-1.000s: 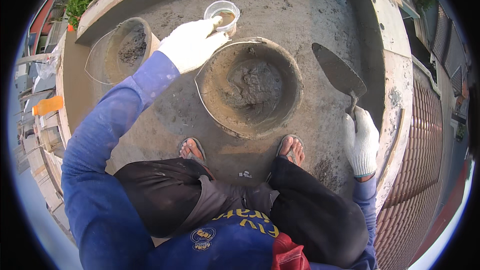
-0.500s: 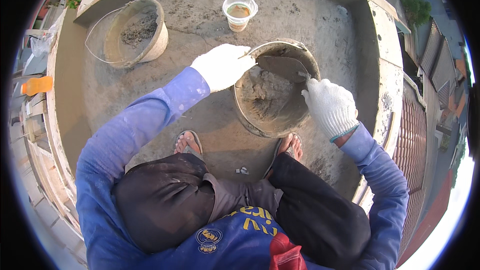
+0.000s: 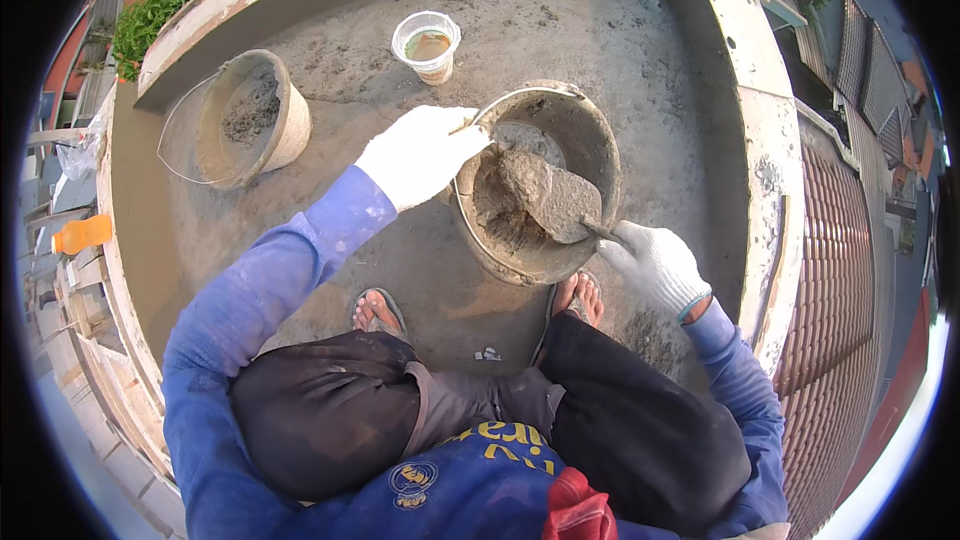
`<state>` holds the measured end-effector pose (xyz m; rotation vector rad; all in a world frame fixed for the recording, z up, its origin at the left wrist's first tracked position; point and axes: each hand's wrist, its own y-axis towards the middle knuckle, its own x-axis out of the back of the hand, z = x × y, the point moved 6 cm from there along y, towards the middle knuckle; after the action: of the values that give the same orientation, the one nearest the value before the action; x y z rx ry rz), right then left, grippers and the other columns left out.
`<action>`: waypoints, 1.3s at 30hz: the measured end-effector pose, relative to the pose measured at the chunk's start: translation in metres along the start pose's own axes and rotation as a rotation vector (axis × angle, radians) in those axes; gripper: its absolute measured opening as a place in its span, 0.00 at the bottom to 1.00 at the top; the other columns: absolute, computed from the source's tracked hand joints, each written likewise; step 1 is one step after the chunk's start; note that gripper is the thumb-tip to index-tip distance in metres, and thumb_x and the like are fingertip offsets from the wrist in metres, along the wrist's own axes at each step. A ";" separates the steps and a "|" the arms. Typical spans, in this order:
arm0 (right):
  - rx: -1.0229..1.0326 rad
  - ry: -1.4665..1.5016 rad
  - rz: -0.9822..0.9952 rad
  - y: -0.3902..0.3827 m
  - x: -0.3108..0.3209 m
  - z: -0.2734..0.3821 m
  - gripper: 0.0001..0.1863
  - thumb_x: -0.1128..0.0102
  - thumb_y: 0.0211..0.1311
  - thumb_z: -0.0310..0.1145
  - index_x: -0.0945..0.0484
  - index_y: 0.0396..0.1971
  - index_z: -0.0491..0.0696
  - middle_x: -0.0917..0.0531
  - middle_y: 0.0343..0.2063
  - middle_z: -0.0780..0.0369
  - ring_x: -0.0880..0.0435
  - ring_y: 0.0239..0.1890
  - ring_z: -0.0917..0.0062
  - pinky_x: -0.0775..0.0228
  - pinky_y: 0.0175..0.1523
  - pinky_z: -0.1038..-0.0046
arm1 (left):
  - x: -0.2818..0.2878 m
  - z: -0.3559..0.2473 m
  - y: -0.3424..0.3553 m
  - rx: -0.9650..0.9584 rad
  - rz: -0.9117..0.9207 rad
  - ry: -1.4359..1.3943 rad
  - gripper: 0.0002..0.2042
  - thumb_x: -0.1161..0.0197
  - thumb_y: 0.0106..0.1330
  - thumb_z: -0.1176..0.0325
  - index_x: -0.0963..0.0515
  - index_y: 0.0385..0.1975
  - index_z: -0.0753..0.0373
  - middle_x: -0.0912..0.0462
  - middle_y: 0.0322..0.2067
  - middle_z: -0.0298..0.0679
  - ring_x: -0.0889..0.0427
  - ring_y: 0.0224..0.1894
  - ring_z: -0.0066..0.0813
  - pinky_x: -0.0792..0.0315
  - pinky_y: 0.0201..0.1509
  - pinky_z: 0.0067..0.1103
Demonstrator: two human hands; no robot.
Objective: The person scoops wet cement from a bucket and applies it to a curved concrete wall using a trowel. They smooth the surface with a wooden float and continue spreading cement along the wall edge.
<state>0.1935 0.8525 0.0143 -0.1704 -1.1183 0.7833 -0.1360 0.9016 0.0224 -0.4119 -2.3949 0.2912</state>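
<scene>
A bucket point(image 3: 612, 155) of wet grey mortar point(image 3: 495, 202) stands in front of my feet, tipped somewhat toward me. My left hand point(image 3: 420, 155), in a white knit glove, grips the bucket's left rim. In my right hand point(image 3: 655, 265), also gloved, is the handle of a trowel point(image 3: 568, 208). The trowel's mortar-coated blade lies inside the bucket, and a lump of mortar rests against its far end. My right fingers are closed round the handle near the bucket's right rim.
Beyond the bucket stands a clear plastic cup point(image 3: 428, 46) with cloudy liquid. A second bucket point(image 3: 290, 130), holding some mortar, leans at the far left with its wire handle down. Low walls point(image 3: 768, 170) bound the concrete floor; an orange bottle point(image 3: 84, 234) lies on the left one.
My right hand has moved down and slightly left, turning the trowel so its blade now shows loaded with mortar. My left hand still holds the rim. The view has shifted a little.
</scene>
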 end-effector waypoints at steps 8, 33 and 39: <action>-0.008 0.069 -0.097 0.005 0.006 -0.006 0.21 0.37 0.76 0.53 0.15 0.42 0.47 0.13 0.30 0.50 0.11 0.36 0.48 0.20 0.40 0.53 | 0.004 0.036 -0.012 0.146 0.022 -0.112 0.22 0.42 0.80 0.57 0.18 0.64 0.66 0.10 0.48 0.47 0.11 0.48 0.38 0.20 0.56 0.30; -0.531 1.252 -0.392 0.043 -0.031 -0.183 0.16 0.45 0.85 0.46 0.21 0.49 0.48 0.22 0.30 0.65 0.20 0.20 0.79 0.20 0.22 0.71 | -0.014 0.136 -0.104 0.576 0.052 -1.186 0.26 0.43 0.83 0.65 0.36 0.75 0.69 0.20 0.65 0.49 0.12 0.61 0.44 0.13 0.61 0.44; -0.447 0.753 -0.350 -0.032 -0.080 -0.138 0.16 0.44 0.80 0.41 0.22 0.44 0.41 0.16 0.33 0.58 0.16 0.37 0.68 0.26 0.49 0.64 | -0.011 0.134 -0.089 0.554 0.109 -1.191 0.28 0.39 0.81 0.66 0.35 0.74 0.71 0.20 0.65 0.51 0.12 0.60 0.48 0.12 0.59 0.46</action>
<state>0.3103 0.8126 -0.0915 -0.5766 -0.5564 0.1069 -0.2355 0.8022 -0.0558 -0.0806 -3.1919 1.5625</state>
